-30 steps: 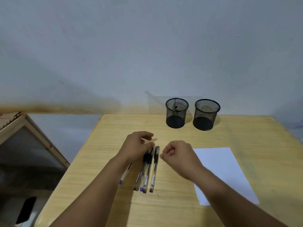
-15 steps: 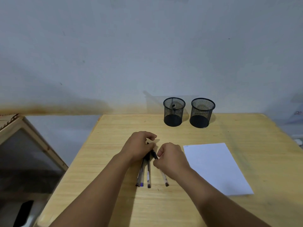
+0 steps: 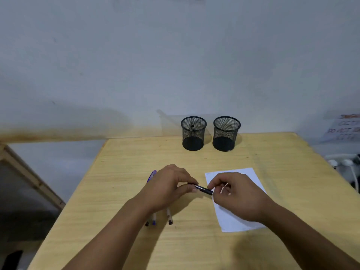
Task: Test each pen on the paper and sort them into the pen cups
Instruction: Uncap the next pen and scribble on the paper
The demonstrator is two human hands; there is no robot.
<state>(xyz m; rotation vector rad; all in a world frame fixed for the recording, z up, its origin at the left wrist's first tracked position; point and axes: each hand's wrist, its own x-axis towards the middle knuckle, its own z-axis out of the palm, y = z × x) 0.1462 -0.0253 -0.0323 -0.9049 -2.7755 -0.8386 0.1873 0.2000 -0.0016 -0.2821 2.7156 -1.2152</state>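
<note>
Two hands, five visible pens, two pen cups and one sheet of paper on a wooden counter (image 3: 272,152), with the sheet of white paper (image 3: 233,221) taken as landmark. A black pen (image 3: 202,189) is held level above the left edge of the paper, its two ends shared between the hands: the left hand (image 3: 167,188), just left of the paper, pinches one end with curled fingers (image 3: 191,189) and thumb, while the right hand (image 3: 237,197), over the paper and hiding much of its middle, pinches the other end with its fingers curled. Four further pens lie on the counter left of the paper, largely covered by the left hand and wrist: three pen ends (image 3: 153,221) project toward the viewer from under the wrist, two close together and a third slightly apart, nearer the paper; a purple pen (image 3: 151,176) shows at the far side of the hand. Two black mesh pen cups stand upright side by side beyond the paper, near the wall: the left pen cup (image 3: 193,133) contains one small dark object, indistinct through the mesh; the right pen cup (image 3: 226,133) shows nothing inside. A wood-framed panel (image 3: 29,178) leans beside the counter, far left of the paper; white cables (image 3: 348,166) lie off the counter, to the right of the paper.
</note>
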